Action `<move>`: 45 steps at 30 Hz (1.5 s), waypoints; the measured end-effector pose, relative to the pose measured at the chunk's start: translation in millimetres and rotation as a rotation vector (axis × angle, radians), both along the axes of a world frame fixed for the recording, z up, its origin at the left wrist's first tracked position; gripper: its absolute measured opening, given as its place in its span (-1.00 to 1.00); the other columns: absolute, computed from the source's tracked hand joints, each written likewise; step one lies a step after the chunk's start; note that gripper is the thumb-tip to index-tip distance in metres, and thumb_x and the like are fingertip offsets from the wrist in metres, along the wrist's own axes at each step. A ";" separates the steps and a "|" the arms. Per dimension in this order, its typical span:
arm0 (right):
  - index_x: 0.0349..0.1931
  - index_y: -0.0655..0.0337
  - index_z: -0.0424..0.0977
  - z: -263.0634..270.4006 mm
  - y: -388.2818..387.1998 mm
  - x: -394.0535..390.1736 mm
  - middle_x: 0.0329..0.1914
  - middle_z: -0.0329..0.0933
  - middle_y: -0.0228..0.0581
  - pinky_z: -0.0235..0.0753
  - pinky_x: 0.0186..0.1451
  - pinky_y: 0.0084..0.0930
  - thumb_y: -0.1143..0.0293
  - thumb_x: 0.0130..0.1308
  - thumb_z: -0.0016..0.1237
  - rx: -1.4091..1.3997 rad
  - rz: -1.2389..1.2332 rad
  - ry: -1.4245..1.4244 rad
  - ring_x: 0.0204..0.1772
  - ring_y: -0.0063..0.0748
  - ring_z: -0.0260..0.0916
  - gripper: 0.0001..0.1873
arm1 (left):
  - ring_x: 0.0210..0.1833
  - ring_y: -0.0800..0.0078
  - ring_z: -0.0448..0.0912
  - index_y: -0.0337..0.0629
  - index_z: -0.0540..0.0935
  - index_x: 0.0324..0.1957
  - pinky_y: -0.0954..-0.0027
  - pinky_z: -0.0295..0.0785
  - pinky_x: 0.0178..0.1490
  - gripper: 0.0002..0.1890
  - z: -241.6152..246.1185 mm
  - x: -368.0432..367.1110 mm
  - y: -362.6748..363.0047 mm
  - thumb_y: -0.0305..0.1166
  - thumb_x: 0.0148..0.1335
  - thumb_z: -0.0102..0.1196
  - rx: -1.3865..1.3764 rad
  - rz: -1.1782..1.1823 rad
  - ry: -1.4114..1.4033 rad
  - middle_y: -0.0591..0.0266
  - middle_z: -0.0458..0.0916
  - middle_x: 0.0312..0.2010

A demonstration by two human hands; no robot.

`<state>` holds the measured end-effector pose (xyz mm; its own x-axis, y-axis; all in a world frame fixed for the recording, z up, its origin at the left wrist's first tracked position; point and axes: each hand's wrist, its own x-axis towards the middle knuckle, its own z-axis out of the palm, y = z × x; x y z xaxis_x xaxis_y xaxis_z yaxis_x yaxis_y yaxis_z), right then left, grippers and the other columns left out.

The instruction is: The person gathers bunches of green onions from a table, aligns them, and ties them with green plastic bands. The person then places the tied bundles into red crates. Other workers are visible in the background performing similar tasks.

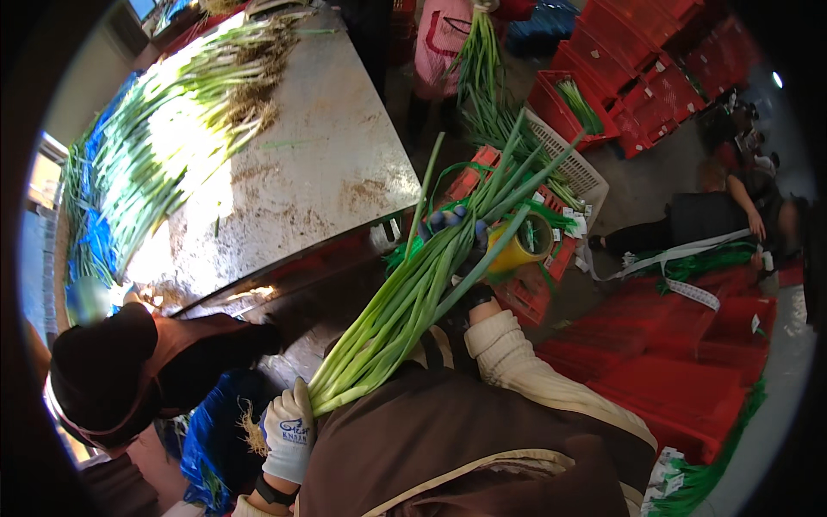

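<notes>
A bunch of green onions (394, 323) lies slantwise across the front of my brown apron (413, 446). My left hand (289, 426), in a white knit glove bearing print, grips its pale root end. Stringy roots (253, 432) poke out beyond that hand. Higher up, my right hand (462, 226) wraps the green leaves; dark bluish glove fingertips show over them, while the leaves hide much of the palm. The leaf tips spread past this hand. Just right of it is a yellow ring-shaped roll (520, 242), partly covered by a leaf.
A metal table (342, 142) bears a large heap of green onions (174, 136). Red crates (646, 71) are stacked at upper right, more red crates (672, 355) at right. A white basket (575, 158) stands ahead. People work at left (116, 375), top (439, 52) and right (698, 216).
</notes>
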<state>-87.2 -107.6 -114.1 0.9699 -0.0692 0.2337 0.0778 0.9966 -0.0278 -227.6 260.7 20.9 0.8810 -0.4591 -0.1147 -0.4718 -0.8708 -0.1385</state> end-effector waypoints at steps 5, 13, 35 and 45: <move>0.17 -0.02 0.38 -39.8 21.3 -12.9 0.48 -0.01 -0.07 -0.07 0.49 0.17 -0.06 0.27 -0.07 -0.057 0.107 0.239 0.48 0.10 -0.04 -0.47 | -0.39 0.27 0.51 -0.23 0.45 -0.02 0.29 0.47 -0.21 -0.65 -17.3 -2.2 12.9 -0.46 0.10 0.01 0.029 -0.002 0.029 0.21 0.49 -0.42; 0.24 0.14 0.32 -64.1 43.5 11.6 0.52 -0.08 -0.13 -0.13 0.53 0.04 -0.03 0.37 -0.19 -0.103 -0.013 -0.066 0.55 -0.04 -0.20 -0.44 | -0.23 0.17 0.50 -0.24 0.44 0.09 0.09 0.43 0.06 -0.55 -94.3 -8.7 41.8 -0.43 0.09 0.02 -0.129 0.060 0.051 0.10 0.49 -0.27; 0.43 0.03 -0.01 33.7 66.8 61.7 0.45 0.08 -0.11 -0.15 0.53 0.04 -0.37 0.12 -0.09 -0.148 0.002 0.145 0.44 -0.12 0.08 -0.01 | -0.18 -0.01 0.56 -0.20 0.48 0.01 0.13 0.45 -0.13 -0.48 -109.1 14.9 58.6 -0.34 -0.07 0.26 -0.831 0.483 0.505 -0.03 0.58 -0.24; 0.43 0.15 -0.11 82.5 -20.8 -0.6 0.30 0.33 -0.18 -0.08 0.48 0.22 -0.26 -0.10 0.20 -0.393 -0.201 -0.056 0.42 0.01 0.10 0.19 | -0.10 0.05 0.58 -0.19 0.47 0.01 0.21 0.47 -0.06 -0.46 -20.7 75.7 33.1 -0.44 -0.11 0.27 -0.489 0.253 0.755 -0.05 0.60 -0.17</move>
